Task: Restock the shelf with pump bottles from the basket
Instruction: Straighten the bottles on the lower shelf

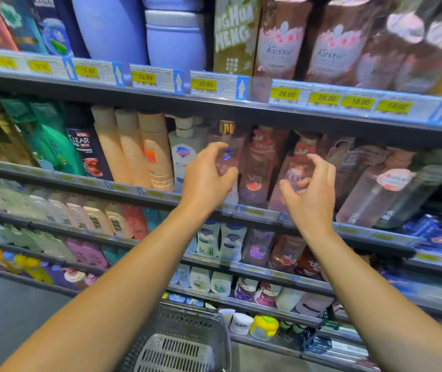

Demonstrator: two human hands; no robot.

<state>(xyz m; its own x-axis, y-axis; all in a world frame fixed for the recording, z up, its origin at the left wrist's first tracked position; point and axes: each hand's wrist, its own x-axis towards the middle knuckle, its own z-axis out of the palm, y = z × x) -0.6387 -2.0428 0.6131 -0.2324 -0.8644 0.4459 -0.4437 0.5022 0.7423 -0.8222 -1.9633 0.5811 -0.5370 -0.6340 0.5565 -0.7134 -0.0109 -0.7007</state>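
Note:
Both my hands are raised in front of the second shelf (257, 212). My left hand (206, 178) is open, fingers curled, just before a pinkish pump bottle with a gold collar (226, 142), not gripping it. My right hand (310, 189) is open too, fingers spread in front of a pink Lux pump bottle (292, 167). A white pump bottle with a blue badge (183, 154) stands left of the gold-collared one. The grey mesh basket (179, 342) sits low between my forearms; I see no bottles in the part that shows.
Peach bottles (134, 149) and green and dark shampoo bottles fill the shelf's left. A clear pump bottle (375, 194) leans at the right. Above, a shelf edge with yellow price tags (203, 84) overhangs. Lower shelves hold smaller bottles; the floor (7, 312) lies at the bottom left.

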